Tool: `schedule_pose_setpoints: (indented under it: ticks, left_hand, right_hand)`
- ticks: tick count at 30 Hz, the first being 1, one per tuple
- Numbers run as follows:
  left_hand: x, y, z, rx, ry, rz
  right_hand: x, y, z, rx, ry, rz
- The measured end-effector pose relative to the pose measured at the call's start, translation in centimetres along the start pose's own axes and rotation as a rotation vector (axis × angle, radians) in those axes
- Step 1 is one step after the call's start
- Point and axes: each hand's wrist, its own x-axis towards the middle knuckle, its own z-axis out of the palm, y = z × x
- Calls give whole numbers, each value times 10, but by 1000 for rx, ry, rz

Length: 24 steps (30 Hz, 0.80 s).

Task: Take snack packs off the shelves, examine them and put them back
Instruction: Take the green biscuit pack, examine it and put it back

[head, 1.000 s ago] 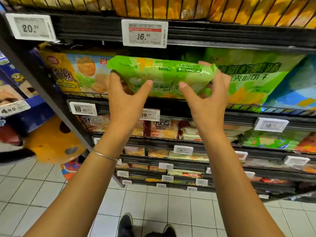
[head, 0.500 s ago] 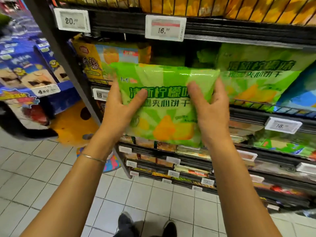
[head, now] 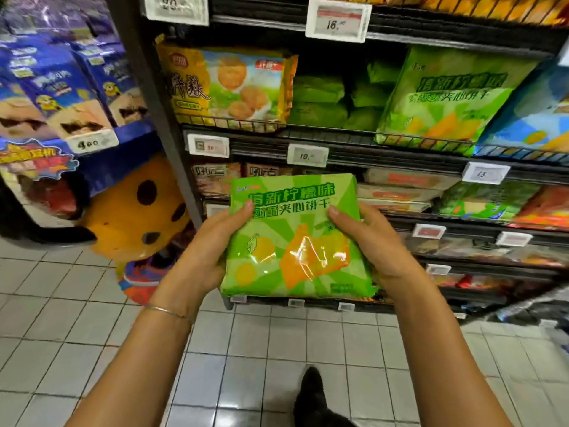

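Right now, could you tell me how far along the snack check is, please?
Done: the green biscuit pack is off the shelf. In hand: the left hand and right hand grip its sides, printed front up. Left: putting it back, likely beside the matching pack.

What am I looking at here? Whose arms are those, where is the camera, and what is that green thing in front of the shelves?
There is no machine here: these are a person's two bare arms. The camera sits on the person's head and looks forward and down, so you see roughly what they see. The left hand and the right hand hold a green snack pack by its two sides, thumbs on the printed front, the other fingers hidden behind it. The pack is off the shelf, its front turned up to the camera, as if being read. Behind it stand store shelves with price tags, a yellow biscuit pack and another green pack of the same design. Below are a tiled floor and the person's black shoe.
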Motion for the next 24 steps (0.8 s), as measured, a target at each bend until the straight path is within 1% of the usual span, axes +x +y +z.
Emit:
schedule_pose_setpoints:
  ticks: [2,4,8,11,16,21,24]
  left_hand:
    - [-12,-8,-20,-92,-112,-49]
    - [-22,-16,-32,-131,-177,-111]
    - [-36,-24,-46,-159,-137,-194]
    - [-46,-25,-54,-182,-111,-214]
    - [-57,-26,-59,-197,-127,-208]
    - [-63,-23,-58,-194,-138,-216]
    - [-62,-22,-54,-197,-134,-209]
  right_hand:
    - [-16,6,10,166,3,76]
    - [-30,10,22,218,-5,157]
    - [-56,13,42,248,-22,242]
    - [-70,13,48,303,-55,267]
    - [-87,15,57,289,-130,296]
    - [-91,14,60,288,-111,307]
    - [-91,15,56,333,-101,318]
